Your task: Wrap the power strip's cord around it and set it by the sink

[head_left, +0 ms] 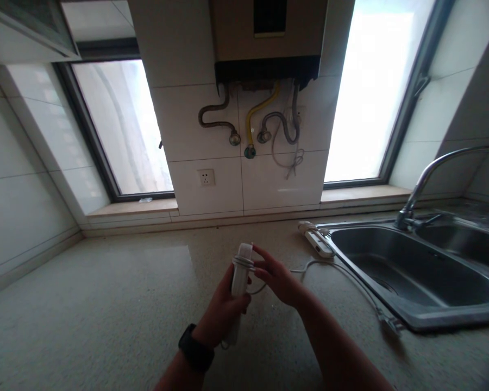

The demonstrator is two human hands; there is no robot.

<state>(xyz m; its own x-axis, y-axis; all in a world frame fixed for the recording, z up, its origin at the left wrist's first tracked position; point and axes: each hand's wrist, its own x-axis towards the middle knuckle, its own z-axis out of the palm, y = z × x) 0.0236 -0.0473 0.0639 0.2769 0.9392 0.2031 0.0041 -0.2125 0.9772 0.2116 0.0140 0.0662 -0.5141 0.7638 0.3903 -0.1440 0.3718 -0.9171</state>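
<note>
My left hand (228,307), with a dark watch on its wrist, grips a long white power strip (240,279) and holds it tilted upright above the counter. Several turns of white cord (243,262) wrap round the strip's upper end. At those turns my right hand (277,277) has its fingers closed on the cord, the fingertips against the strip. From there the loose cord runs right over the counter to a plug (390,325) near the sink's front corner. The strip's lower part is partly hidden behind my left hand.
Beside the double steel sink (415,317) lies a second white power strip (320,243) with its cord bundled. A curved faucet (418,187) rises behind the basins. The speckled counter (106,320) meets a tiled wall with an outlet (206,177), pipes and a water heater (236,32).
</note>
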